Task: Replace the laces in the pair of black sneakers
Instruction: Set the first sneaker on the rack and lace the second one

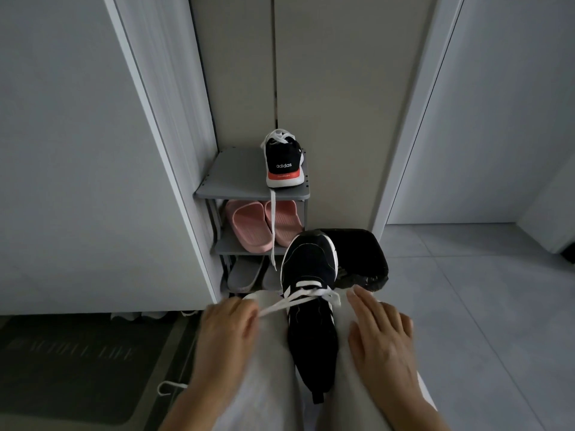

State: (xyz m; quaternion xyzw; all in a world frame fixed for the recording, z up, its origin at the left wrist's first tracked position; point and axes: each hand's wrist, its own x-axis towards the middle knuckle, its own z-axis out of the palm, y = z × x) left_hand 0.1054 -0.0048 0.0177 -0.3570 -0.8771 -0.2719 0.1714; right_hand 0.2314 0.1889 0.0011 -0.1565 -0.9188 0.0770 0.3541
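The black mesh sneaker (312, 331) lies on the lap. The left hand (224, 326) grasps its flat white lace (280, 307); the right hand (383, 332) is released. The second black sneaker (284, 160) stands on the far grey shelf (236, 173).

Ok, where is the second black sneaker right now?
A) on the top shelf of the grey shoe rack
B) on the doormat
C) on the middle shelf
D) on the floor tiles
A: the second sneaker stands heel toward the camera on the grey rack's top shelf, its white lace hanging down past the pink slides.
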